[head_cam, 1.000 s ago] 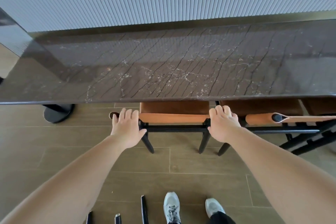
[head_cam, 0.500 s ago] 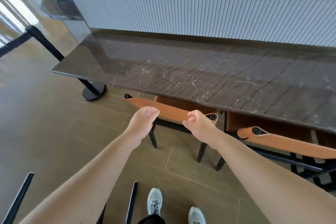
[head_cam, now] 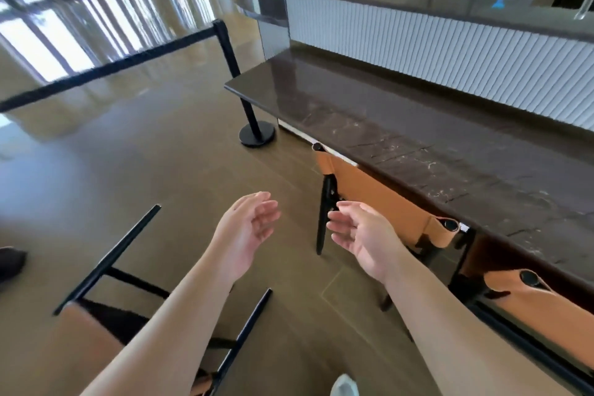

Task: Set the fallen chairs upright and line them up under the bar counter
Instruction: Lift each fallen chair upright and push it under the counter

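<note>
An upright chair (head_cam: pixel 379 199) with a tan leather back and black legs stands tucked under the dark marble bar counter (head_cam: pixel 418 138). A second tan-backed chair (head_cam: pixel 530 302) stands to its right under the counter. A fallen chair (head_cam: pixel 106 309) lies on the floor at lower left, its black legs pointing up and away. My left hand (head_cam: pixel 247 228) and my right hand (head_cam: pixel 360 235) hover in front of me with relaxed fingers, palms facing each other, holding nothing. Both hands are clear of the upright chair's back.
A black stanchion post (head_cam: pixel 247 106) with a round base and a black belt stands at the counter's left end. A white ribbed wall panel (head_cam: pixel 450 45) rises behind the counter. Glossy brown floor stretches to the left. My white shoe (head_cam: pixel 344 386) shows at the bottom.
Both hands have let go of the upright chair's back and pulled away from it. My view has swung left, bringing the fallen chair and the stanchion into sight.
</note>
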Demonstrator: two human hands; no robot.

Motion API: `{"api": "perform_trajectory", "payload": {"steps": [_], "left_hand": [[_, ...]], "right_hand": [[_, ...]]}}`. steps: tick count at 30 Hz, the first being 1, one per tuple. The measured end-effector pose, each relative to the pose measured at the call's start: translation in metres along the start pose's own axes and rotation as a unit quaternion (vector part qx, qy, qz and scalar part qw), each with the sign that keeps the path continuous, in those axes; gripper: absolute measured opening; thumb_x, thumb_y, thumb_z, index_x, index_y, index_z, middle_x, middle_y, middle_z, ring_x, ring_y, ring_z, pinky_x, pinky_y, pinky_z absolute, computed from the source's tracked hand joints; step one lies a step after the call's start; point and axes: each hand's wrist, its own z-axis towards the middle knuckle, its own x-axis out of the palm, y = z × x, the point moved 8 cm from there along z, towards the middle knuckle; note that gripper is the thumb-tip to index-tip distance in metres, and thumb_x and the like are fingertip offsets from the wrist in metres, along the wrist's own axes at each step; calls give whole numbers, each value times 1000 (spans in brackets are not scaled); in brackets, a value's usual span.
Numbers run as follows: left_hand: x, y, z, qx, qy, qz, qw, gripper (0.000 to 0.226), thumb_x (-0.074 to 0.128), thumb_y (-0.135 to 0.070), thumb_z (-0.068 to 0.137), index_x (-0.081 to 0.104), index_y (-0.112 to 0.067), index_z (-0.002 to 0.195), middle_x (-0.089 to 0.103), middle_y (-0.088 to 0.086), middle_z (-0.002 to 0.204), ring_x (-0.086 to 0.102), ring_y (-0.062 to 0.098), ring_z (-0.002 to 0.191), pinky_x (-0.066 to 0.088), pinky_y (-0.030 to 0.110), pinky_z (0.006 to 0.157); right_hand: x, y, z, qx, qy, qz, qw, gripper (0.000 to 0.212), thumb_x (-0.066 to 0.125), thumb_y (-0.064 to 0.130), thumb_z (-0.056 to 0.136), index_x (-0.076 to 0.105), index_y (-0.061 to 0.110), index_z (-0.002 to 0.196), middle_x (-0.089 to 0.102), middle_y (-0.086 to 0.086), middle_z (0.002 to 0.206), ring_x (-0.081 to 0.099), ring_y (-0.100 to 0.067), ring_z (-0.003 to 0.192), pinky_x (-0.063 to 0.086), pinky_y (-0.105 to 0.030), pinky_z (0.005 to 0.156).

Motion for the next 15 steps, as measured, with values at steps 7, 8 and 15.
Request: {"api": "perform_trajectory", "payload": {"steps": [7, 8, 15], "left_hand": [[-114, 7, -92, 36, -64, -76, 994, 17, 61, -29, 92, 68, -21, 105, 74, 1, 99, 69, 14, 86, 47, 35, 84], [-134, 8, -110, 43, -77, -86, 992, 18, 58, -29, 93, 67, -20, 107, 74, 1, 99, 68, 16, 88, 47, 36, 87], [-289, 31, -261, 110, -173, -157, 966, 25, 48, -26, 99, 66, -16, 113, 73, 4, 99, 69, 16, 85, 47, 34, 79]], "right_hand": [[121, -43, -51, 10, 132, -70, 989, 18, 50, 13, 98, 63, 13, 111, 74, -3, 91, 71, -16, 84, 55, -34, 79], [140, -52, -62, 12, 149, -80, 985, 18, 50, 12, 98, 62, 12, 111, 74, -3, 90, 71, -17, 84, 55, -34, 79], [269, -141, -167, 24, 242, -130, 961, 19, 51, 14, 97, 63, 12, 112, 76, -7, 94, 73, -20, 88, 54, -37, 79]]}}
